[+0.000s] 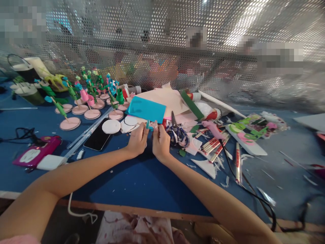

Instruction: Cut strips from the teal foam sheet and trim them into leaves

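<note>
My left hand (137,140) and my right hand (161,141) meet over the middle of the blue table, thumbs up and fingers curled in. Between the fingertips of both is a small strip of turquoise paper (151,128), mostly hidden by the fingers. Just beyond them a larger turquoise sheet (146,109) lies on pale pink sheets (165,98). Scissors with dark blue handles (177,134) rest close to my right hand. White paper discs (111,126) lie to the left of my left hand.
Several paper flowers on round pink bases (70,123) stand at the back left. A black phone (98,137) and a magenta power strip (40,152) lie left. To the right are a pink glue gun (212,129) with its cable, wrapped sticks (215,147) and paper scraps. Perforated metal (162,40) rises behind.
</note>
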{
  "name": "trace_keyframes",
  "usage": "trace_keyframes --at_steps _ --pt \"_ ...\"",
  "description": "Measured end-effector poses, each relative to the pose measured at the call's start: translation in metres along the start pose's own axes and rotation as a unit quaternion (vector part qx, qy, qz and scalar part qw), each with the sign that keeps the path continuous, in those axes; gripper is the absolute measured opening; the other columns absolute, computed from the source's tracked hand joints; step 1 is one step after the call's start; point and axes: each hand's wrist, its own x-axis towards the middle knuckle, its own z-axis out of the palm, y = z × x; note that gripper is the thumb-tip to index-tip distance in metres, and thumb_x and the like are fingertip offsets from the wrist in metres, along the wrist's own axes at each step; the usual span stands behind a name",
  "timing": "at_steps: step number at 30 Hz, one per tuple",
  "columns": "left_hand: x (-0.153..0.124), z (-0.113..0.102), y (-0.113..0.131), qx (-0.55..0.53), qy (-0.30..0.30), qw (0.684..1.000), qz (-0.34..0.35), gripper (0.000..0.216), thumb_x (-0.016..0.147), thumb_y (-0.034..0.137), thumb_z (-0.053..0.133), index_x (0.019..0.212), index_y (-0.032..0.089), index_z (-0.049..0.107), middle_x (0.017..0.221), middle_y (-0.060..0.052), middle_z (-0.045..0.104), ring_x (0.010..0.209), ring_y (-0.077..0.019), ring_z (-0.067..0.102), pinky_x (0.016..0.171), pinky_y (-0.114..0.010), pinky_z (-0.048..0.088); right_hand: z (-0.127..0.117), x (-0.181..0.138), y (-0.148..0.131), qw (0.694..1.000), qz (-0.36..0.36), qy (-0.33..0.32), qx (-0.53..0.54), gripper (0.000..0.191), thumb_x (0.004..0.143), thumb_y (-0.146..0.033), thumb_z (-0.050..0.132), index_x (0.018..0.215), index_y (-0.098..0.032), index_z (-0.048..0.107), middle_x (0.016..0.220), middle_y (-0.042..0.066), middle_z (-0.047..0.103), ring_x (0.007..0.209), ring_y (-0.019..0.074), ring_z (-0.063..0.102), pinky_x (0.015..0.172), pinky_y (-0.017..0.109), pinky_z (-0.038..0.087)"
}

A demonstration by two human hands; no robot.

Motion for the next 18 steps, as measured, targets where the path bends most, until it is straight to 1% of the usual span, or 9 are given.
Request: trace_keyframes --at_steps 4,8,11,18 --pt "-0.0005 0.0005 -0.0008 0.022 0.006 1.000 0.012 0.032 0.095 0.037 0.022 0.072 0.021 0.036 0.056 0.002 0.043 0.049 -0.0121 0.044 0.049 -0.026 0.032 0.0011 0.0000 0.0019 0.999 0.007 -0.014 0.039 0.029 0.091 -0.037 0.032 0.065 -0.022 0.032 0.053 -0.004 0.038 0.045 0.0110 0.039 0.048 0.024 0.027" --pt "-0.0008 0.0004 0.0001 0.040 0.014 0.999 0.023 0.034 0.095 0.040 0.019 0.070 0.021 0.034 0.055 0.002 0.042 0.049 -0.0121 0.043 0.049 -0.026 0.031 0.0029 -0.0014 0.0044 0.997 0.018 -0.014 0.074 0.030 0.091 -0.036 0.032 0.065 -0.022 0.033 0.052 -0.005 0.038 0.044 0.0100 0.039 0.047 0.023 0.028" --pt "-0.0007 -0.0004 0.0014 0.039 0.008 0.999 0.021 0.034 0.095 0.040 0.019 0.070 0.022 0.033 0.055 0.003 0.041 0.049 -0.0118 0.042 0.049 -0.026 0.031 0.0033 -0.0015 0.0051 0.995 0.025 -0.013 0.091 0.031 0.090 -0.037 0.035 0.063 -0.022 0.032 0.052 -0.005 0.036 0.044 0.0090 0.037 0.047 0.023 0.028" --pt "-0.0014 -0.0023 0.0034 0.041 -0.007 0.999 0.020 0.034 0.095 0.041 0.017 0.071 0.021 0.033 0.057 0.002 0.041 0.051 -0.0121 0.042 0.051 -0.026 0.032 0.0009 0.0014 0.0013 0.995 0.002 -0.004 0.097 0.032 0.088 -0.034 0.040 0.061 -0.022 0.028 0.052 -0.007 0.030 0.045 0.0073 0.031 0.046 0.022 0.028"
